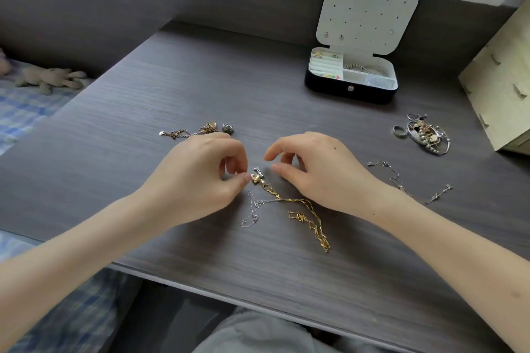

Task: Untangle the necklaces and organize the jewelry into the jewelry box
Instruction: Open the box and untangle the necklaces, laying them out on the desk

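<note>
while the gold chain (300, 217) and silver chain (252, 210) lie knotted well in front of the jewelry box (351, 92), your left hand (198, 178) grip pinches the gold chain's charm end; your right hand (318, 169) grip hovers apart. next, i'd judge, tease the silver strand free gently.

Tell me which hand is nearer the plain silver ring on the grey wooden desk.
Right. The right hand sits left of the silver ring, apart from it; the left hand lies beyond it, farther left.

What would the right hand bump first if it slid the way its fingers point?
Probably the little gold charm, just before the left hand; depth is unclear.
</note>
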The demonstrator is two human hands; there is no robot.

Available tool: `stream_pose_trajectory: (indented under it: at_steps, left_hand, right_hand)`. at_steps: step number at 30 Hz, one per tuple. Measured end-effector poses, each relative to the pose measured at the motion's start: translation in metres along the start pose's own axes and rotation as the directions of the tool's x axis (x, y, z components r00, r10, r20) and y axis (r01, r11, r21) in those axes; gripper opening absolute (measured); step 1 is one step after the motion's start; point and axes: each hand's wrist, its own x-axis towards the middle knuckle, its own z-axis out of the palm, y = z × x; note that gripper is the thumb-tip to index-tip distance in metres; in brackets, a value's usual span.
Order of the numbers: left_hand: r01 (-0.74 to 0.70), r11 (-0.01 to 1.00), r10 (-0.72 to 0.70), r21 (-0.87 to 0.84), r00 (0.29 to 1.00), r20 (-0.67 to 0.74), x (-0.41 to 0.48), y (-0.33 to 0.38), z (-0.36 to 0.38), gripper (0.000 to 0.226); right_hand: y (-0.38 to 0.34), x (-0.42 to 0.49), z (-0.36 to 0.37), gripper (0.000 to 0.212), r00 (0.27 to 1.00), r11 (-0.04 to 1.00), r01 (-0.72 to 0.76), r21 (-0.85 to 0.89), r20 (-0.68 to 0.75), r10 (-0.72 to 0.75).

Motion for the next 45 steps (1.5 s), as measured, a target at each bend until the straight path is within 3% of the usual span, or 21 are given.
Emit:
stream_pose_trajectory:
  at_steps: [9,21,29,36,40,43,45]
  left_hand:
    - [0.054,0.998,-0.054,0.017,0.998,0.014,0.004,-0.004,-0.002,0.030]
    - [0.088,0.996,-0.090,0.019,0.987,0.136,0.017,0.004,0.009,0.006]
    - [0.218,0.947,-0.167,-0.237,0.962,0.218,0.015,-0.002,-0.011,0.014]
    - [0.168,0.925,-0.084,-0.342,0.966,0.245,0.021,0.003,-0.014,0.015]
    - [0.117,0.910,-0.027,-0.397,0.974,0.225,0.030,0.009,-0.010,0.014]
    - [0.081,0.920,0.006,-0.382,0.975,0.223,0.038,0.011,-0.006,0.008]
    - [0.070,0.920,0.021,-0.386,0.973,0.228,0.042,0.013,-0.003,0.008]
  right_hand:
    - [-0.008,0.018,-0.001,0.010,0.993,0.999,0.024,-0.026,0.115,-0.021]
    - [-0.008,0.018,-0.004,0.021,0.983,0.990,-0.048,-0.131,0.172,0.071]
    - [-0.005,0.013,-0.005,0.020,0.982,0.987,-0.098,-0.126,0.147,0.117]
    - [-0.005,0.016,0.001,0.015,0.995,0.994,-0.077,-0.076,0.055,0.081]
    - [-0.002,0.014,-0.006,0.016,0.994,0.988,-0.112,0.110,0.029,0.110]
    - [-0.002,0.008,-0.016,0.019,0.988,0.931,-0.140,0.337,0.111,0.108]
    - [-0.003,0.003,-0.021,0.016,0.983,0.909,-0.153,0.387,0.155,0.099]
